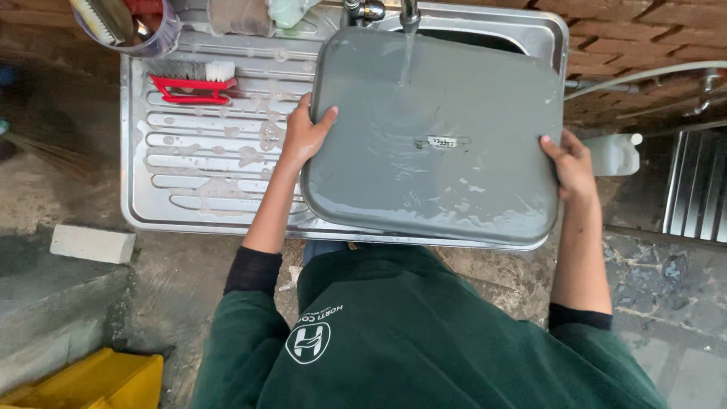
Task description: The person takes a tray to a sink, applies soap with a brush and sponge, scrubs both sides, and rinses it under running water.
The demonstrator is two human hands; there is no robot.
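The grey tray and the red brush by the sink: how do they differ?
The grey tray is big, flat and held under the running tap by the left hand and right hand; the red brush is small and lies untouched on the soapy draining board. The tray is plain grey; the brush has white bristles. Both sit at the metal sink.

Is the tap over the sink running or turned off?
Running. A stream of water falls from the tap onto the grey tray, which the left hand and right hand hold over the sink.
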